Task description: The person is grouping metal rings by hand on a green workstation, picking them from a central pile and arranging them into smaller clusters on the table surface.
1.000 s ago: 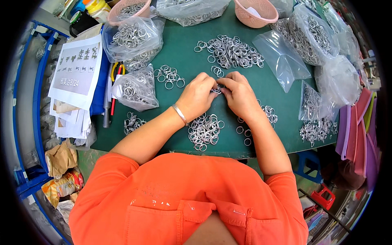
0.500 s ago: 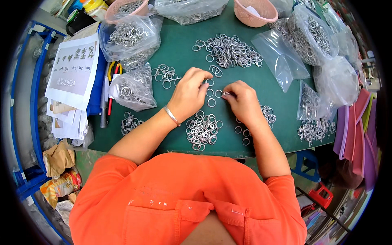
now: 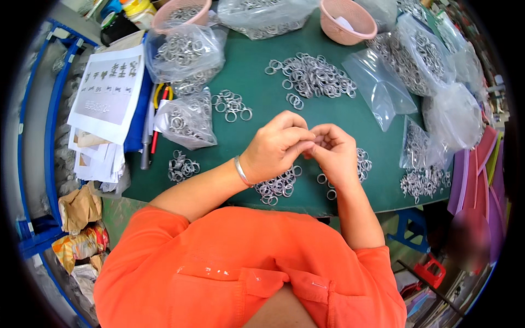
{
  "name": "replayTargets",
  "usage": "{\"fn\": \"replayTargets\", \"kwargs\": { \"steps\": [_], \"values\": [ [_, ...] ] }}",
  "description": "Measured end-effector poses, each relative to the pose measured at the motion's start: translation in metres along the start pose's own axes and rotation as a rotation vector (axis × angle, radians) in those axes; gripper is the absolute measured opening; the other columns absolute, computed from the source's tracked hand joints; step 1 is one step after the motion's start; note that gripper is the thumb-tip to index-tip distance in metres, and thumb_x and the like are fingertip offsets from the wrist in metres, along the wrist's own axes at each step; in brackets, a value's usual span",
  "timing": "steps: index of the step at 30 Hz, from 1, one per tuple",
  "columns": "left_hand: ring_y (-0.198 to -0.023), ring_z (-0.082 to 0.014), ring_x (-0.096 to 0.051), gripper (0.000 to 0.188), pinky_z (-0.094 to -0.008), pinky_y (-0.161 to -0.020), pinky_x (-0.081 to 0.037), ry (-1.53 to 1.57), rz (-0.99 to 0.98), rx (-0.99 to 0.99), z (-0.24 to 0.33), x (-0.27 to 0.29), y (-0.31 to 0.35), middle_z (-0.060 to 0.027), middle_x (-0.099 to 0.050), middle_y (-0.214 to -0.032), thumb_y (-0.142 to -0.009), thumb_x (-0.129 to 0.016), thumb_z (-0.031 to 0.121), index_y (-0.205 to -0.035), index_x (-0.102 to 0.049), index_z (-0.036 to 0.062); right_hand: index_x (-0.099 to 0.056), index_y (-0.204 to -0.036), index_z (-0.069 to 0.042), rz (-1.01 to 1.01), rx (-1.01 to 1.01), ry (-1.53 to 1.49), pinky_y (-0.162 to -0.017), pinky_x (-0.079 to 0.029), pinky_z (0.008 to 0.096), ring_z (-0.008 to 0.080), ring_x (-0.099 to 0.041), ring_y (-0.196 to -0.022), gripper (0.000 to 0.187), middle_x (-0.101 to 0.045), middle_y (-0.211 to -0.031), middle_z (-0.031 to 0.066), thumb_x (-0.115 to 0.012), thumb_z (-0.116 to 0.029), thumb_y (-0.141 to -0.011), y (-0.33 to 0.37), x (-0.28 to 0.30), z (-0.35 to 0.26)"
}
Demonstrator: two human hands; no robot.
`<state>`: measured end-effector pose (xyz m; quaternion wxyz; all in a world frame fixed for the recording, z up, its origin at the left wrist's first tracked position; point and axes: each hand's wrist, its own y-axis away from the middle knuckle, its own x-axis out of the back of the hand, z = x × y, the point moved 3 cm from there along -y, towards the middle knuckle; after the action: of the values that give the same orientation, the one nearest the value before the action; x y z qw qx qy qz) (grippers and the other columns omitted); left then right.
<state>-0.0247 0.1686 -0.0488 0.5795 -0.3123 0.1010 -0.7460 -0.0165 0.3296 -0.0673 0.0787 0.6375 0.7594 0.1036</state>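
Note:
My left hand (image 3: 278, 146) and my right hand (image 3: 334, 148) meet above the middle of the green table (image 3: 246, 65). Both are closed, thumbs and fingers pinched together at the tips. What they hold between them is hidden by the fingers. Just below the left hand lies a pile of small silvery metal rings (image 3: 280, 187), partly covered by it. Beside the right wrist are more rings (image 3: 363, 164), some hidden behind the forearm. Beyond the hands spreads a larger heap of rings (image 3: 320, 76), with a pair of loose rings (image 3: 295, 101) at its near edge.
Smaller ring groups lie at left (image 3: 232, 104) and near left (image 3: 182, 166). Clear bags of rings (image 3: 186, 123) stand around, with an empty-looking bag (image 3: 380, 87) at right. Pink baskets (image 3: 342, 30) sit at the back. Printed sheets (image 3: 106, 93) and a blue stool (image 3: 410, 227) flank the table.
My hands, apart before, have come together. The right hand had a ring at its fingertips. The few loose rings between the hands are no longer visible. The view has shifted slightly.

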Motion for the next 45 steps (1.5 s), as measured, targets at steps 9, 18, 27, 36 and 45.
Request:
{"fn": "replayTargets", "kwargs": {
  "steps": [9,18,27,36,45],
  "values": [
    [-0.075,-0.0213,-0.066,0.007,-0.0319,-0.066,-0.052,-0.474,0.265,-0.263,0.002,0.083,-0.047,-0.0101,-0.068,-0.084,-0.081,-0.068,-0.001,-0.085,-0.065,0.0028,-0.06,-0.112,0.004,0.085,0.175,-0.128,-0.076,-0.054,0.0265,0.0152,-0.066,-0.087,0.026,-0.068,-0.101,0.0114,-0.065,0.004,-0.087,0.006,0.001,-0.01],
    [-0.092,-0.0268,-0.067,0.011,-0.0342,-0.083,-0.051,-0.968,0.412,-0.081,-0.021,0.174,-0.063,-0.0106,-0.071,-0.096,-0.085,-0.066,0.008,-0.094,-0.071,0.003,-0.069,-0.096,-0.002,0.167,0.415,0.705,-0.073,-0.051,0.0377,0.032,-0.064,-0.08,0.014,-0.064,-0.086,0.0141,-0.066,-0.004,-0.083,-0.012,0.005,-0.014],
    [-0.077,-0.0291,-0.062,0.022,-0.0375,-0.066,-0.051,-0.368,-0.23,0.131,-0.028,0.008,0.006,-0.0111,-0.059,-0.088,-0.072,-0.077,0.006,-0.089,-0.063,0.0025,-0.065,-0.094,-0.003,0.087,0.349,0.674,-0.072,-0.053,0.0374,0.0286,-0.064,-0.086,0.019,-0.064,-0.094,0.0127,-0.07,0.002,-0.076,-0.017,0.0,0.002],
    [-0.071,-0.0183,-0.066,0.014,-0.0283,-0.064,-0.053,-0.18,-0.172,0.265,-0.041,0.009,0.012,-0.0082,-0.065,-0.082,-0.076,-0.073,-0.001,-0.087,-0.063,0.0015,-0.06,-0.098,-0.003,0.226,0.577,0.459,-0.066,-0.053,0.0316,0.0206,-0.065,-0.077,0.026,-0.064,-0.088,0.0073,-0.07,0.006,-0.076,0.011,-0.003,-0.011],
    [-0.075,-0.0112,-0.067,0.022,-0.024,-0.067,-0.054,-0.047,0.012,0.278,-0.024,0.018,0.009,-0.007,-0.069,-0.084,-0.078,-0.075,-0.001,-0.097,-0.063,0.0008,-0.065,-0.088,-0.002,0.056,0.62,0.511,-0.064,-0.052,0.0319,0.0253,-0.065,-0.075,0.016,-0.066,-0.084,0.0109,-0.069,0.008,-0.075,0.021,-0.006,-0.017]
  ]
}}
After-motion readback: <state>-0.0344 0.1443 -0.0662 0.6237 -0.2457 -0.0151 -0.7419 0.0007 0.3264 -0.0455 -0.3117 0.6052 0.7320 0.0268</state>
